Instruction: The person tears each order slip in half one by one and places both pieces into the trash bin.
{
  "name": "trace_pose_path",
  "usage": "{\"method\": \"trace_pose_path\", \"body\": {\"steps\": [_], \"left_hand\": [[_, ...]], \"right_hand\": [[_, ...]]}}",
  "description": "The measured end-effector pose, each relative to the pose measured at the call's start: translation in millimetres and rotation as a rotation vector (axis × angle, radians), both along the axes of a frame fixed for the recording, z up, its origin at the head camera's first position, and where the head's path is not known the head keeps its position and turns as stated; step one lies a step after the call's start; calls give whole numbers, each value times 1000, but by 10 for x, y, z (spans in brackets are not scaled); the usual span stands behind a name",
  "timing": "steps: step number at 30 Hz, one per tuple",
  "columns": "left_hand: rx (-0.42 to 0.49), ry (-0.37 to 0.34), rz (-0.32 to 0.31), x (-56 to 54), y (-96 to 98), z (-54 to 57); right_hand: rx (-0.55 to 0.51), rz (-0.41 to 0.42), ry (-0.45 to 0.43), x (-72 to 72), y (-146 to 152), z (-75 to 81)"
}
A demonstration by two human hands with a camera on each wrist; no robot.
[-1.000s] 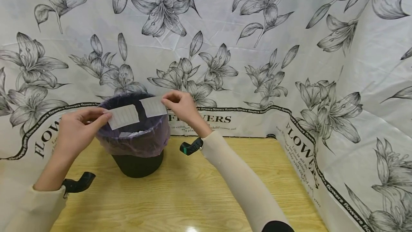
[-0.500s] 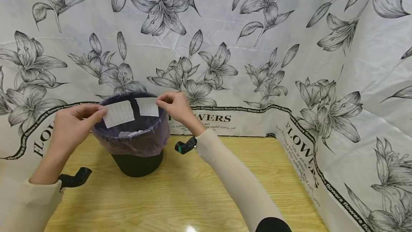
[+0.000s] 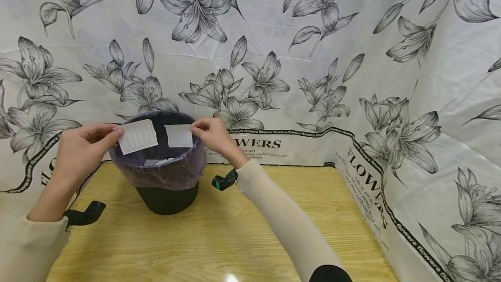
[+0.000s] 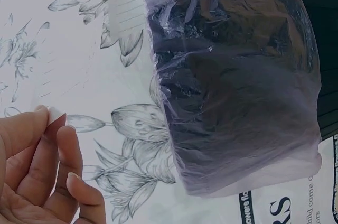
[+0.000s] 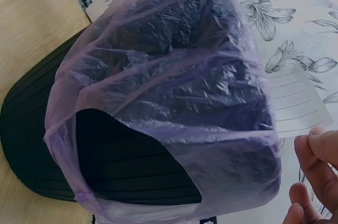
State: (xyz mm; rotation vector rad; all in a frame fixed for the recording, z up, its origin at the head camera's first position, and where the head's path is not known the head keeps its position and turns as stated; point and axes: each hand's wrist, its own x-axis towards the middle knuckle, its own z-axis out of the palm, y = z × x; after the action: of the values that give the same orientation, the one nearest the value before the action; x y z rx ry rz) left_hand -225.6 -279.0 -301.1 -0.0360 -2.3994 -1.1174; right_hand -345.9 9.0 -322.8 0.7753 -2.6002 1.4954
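Note:
My left hand (image 3: 84,147) pinches the left edge of a piece of lined white paper (image 3: 138,136) between thumb and fingertip. In the head view this piece overlaps the left part of the opening of a black trash bin (image 3: 167,201). A smaller lined paper piece (image 3: 179,136), with a ragged left edge, hangs from the pinch of my right hand (image 3: 215,137) on the bin's right side. A gap parts the two pieces. A purple plastic bag (image 5: 158,60) lines the bin and folds over its rim. White scraps (image 3: 158,161) show inside the bin.
The bin stands on a light wood-grain table (image 3: 250,225), close to a white curtain (image 3: 266,86) printed with black lilies, which also runs down the right side. Black camera mounts (image 3: 225,180) project from both wrists.
Both hands have shifted left, the left one further, so the gap between the paper pieces has widened. The right piece has also dropped slightly in the last half second.

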Motion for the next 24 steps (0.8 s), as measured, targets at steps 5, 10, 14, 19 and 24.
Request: {"method": "trace_pose_path", "body": {"steps": [5, 10, 14, 19, 24], "left_hand": [[-4, -8, 3, 1, 2, -13], [-3, 3, 1, 0, -2, -1], [-2, -17, 5, -2, 1, 24], [10, -20, 6, -5, -14, 53], [2, -21, 2, -4, -27, 72]], "right_hand": [[26, 6, 8, 5, -41, -6], [-8, -31, 10, 12, -42, -14], [-69, -68, 14, 12, -2, -42], [-116, -68, 24, 29, 61, -67], [-179, -59, 7, 62, 144, -133]]}}
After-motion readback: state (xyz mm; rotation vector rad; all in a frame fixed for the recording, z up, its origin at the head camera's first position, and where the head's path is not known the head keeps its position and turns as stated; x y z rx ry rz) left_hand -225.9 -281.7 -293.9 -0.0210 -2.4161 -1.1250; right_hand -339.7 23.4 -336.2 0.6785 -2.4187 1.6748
